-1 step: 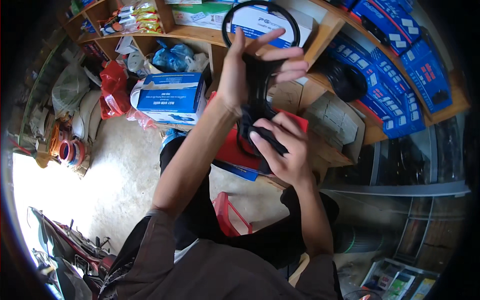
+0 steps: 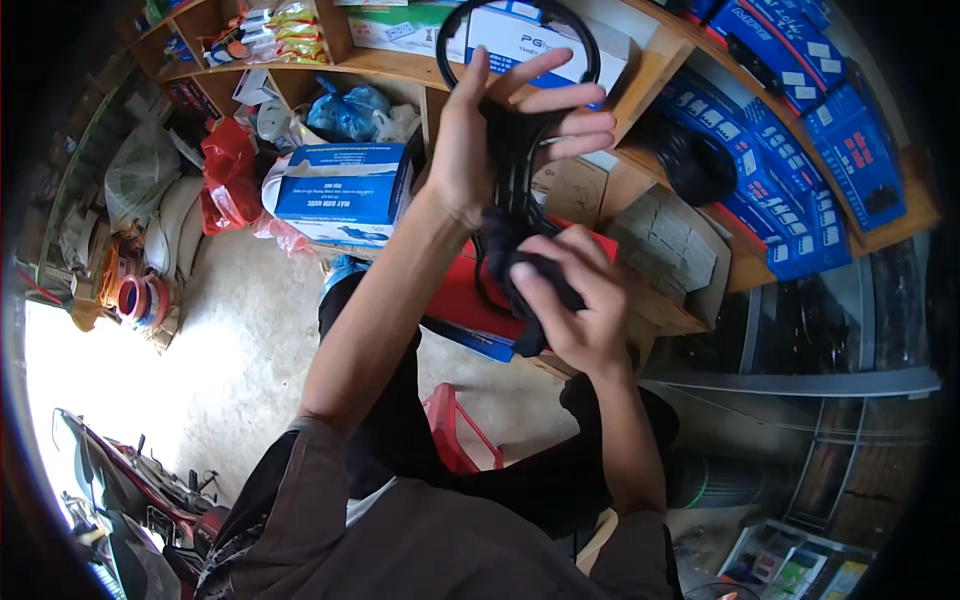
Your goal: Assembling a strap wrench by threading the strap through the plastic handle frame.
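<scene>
My left hand is held up with its fingers stretched out and apart. Dark material lies against its palm, between the thumb and the fingers. Behind that hand rises a large, thin black ring, and black cord-like strands run down from beside the palm. Lower and to the right, my right hand is closed round a bunched black cloth-like piece, its thumb pressed on top. The strands lead down toward this bundle, but how they join is hidden.
A red surface lies below the hands, with a red stool near my legs. Wooden shelves ahead hold boxes, including a blue-and-white box and several blue packages. A motorbike stands at the lower left.
My right hand has shifted slightly right and down with the black bundle, whose shape has changed. The left hand has stayed nearly in place, fingers still spread.
</scene>
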Tool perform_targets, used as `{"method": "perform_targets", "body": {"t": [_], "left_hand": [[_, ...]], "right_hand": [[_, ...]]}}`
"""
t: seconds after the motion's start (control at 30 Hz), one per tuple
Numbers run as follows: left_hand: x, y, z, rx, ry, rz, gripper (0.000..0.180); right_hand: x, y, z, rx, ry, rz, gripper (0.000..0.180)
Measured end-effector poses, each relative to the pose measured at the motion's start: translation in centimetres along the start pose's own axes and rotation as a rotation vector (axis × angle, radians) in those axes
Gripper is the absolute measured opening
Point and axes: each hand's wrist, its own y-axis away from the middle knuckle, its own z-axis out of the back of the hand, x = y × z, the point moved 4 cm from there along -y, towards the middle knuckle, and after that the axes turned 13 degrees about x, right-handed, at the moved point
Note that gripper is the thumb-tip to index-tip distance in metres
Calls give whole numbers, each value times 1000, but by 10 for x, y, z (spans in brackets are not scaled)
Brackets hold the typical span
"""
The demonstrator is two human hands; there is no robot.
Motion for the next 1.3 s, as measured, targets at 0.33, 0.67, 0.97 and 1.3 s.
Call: {"method": "perform_targets", "body": {"t": [0.33, 0.67, 0.97, 1.3], "left_hand": [[20, 12, -31, 98, -885, 327, 42], [21, 6, -26, -85, -833, 222, 25], [44, 8, -43, 83, -551, 335, 22], [7, 6, -13, -148, -410, 163, 22]], "right_hand": [[-45, 37, 49, -417, -746, -329, 44], [-37, 47, 98, -688, 127, -385, 31], [-23, 25, 61, -296, -263, -71, 54], [-50, 34, 68, -247, -413, -256, 45]]}}
